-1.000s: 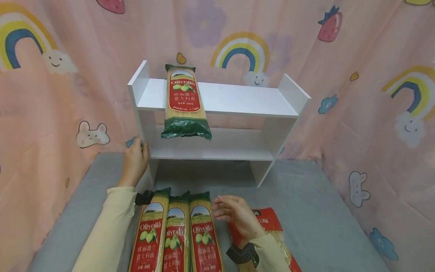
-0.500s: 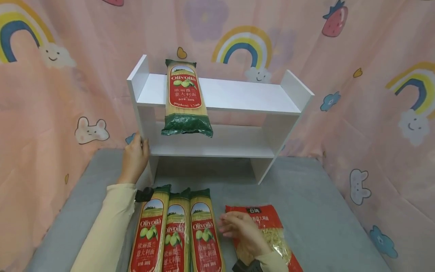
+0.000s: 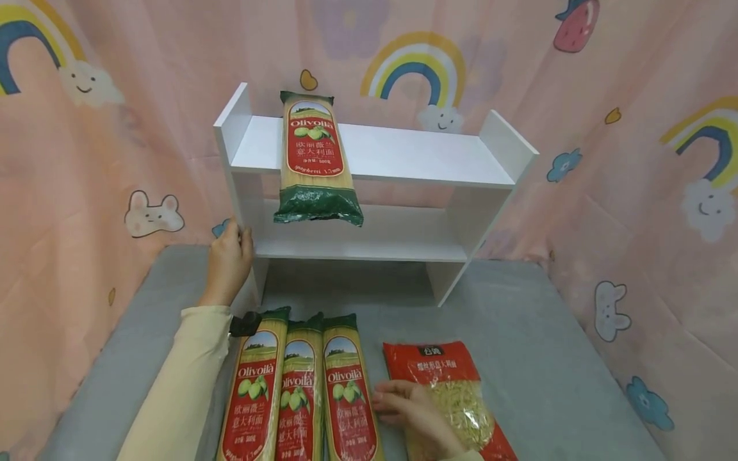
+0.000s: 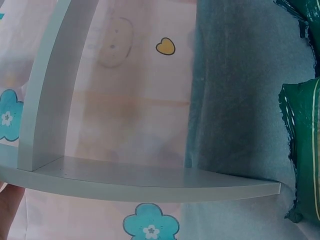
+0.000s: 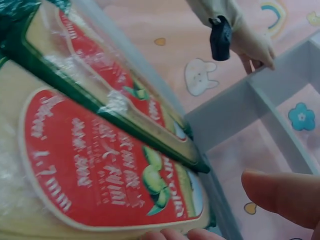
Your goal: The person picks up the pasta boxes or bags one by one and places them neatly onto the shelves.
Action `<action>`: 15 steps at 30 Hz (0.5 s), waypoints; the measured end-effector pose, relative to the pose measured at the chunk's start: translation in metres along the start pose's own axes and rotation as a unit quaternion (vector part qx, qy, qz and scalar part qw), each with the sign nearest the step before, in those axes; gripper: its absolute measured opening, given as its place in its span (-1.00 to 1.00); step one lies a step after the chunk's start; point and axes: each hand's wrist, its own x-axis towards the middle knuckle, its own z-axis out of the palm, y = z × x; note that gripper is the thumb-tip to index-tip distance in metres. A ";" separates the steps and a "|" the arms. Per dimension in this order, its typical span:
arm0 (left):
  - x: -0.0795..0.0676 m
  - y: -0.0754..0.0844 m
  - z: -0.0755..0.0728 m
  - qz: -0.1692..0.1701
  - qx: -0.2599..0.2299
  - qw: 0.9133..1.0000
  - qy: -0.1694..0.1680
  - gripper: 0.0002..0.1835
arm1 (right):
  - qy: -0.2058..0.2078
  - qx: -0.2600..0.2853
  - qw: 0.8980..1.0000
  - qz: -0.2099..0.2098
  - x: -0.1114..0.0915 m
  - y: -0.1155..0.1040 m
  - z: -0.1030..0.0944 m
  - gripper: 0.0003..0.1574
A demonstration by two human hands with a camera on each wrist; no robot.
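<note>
Pink curtain [image 3: 513,77] backs the grey table [image 3: 536,365]. Our left hand [image 3: 227,264] grips the white shelf [image 3: 415,153]; our right hand [image 3: 416,413], fingers relaxed, is beside the table's rightmost spaghetti pack [image 3: 348,387]. If we jolt the shelf, the upper pack [image 3: 316,150] overhanging its near edge could fall.

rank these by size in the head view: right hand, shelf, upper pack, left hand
Largest to smallest:
1. shelf
2. upper pack
3. left hand and right hand, too alike in size to rank
</note>
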 end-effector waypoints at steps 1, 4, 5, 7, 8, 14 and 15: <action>0.000 0.000 0.000 0.000 0.000 1.000 0.000 -0.85 | 0.004 -0.005 1.000 0.004 -0.001 0.001 0.000 -0.44; 0.001 0.000 0.000 0.000 0.001 1.000 0.005 -0.85 | 0.003 -0.020 1.000 0.020 -0.001 0.004 -0.001 -0.47; 0.001 0.000 0.000 0.000 0.002 1.000 0.006 -0.84 | 0.001 -0.022 0.999 0.025 -0.001 0.004 -0.001 -0.48; 0.002 0.001 0.000 0.000 0.004 1.000 0.010 -0.84 | -0.003 -0.033 0.999 0.027 0.000 0.004 0.000 -0.49; 0.002 0.001 0.000 -0.001 0.005 1.000 0.009 -0.83 | -0.004 -0.040 0.999 0.028 0.000 0.005 0.000 -0.48; 0.002 0.002 -0.001 -0.005 0.004 1.000 0.004 -0.84 | -0.001 -0.071 0.997 0.036 0.002 0.006 0.003 -0.38; 0.002 0.002 -0.001 -0.006 0.002 1.000 0.004 -0.85 | -0.001 -0.068 0.997 0.038 0.003 0.007 0.004 -0.37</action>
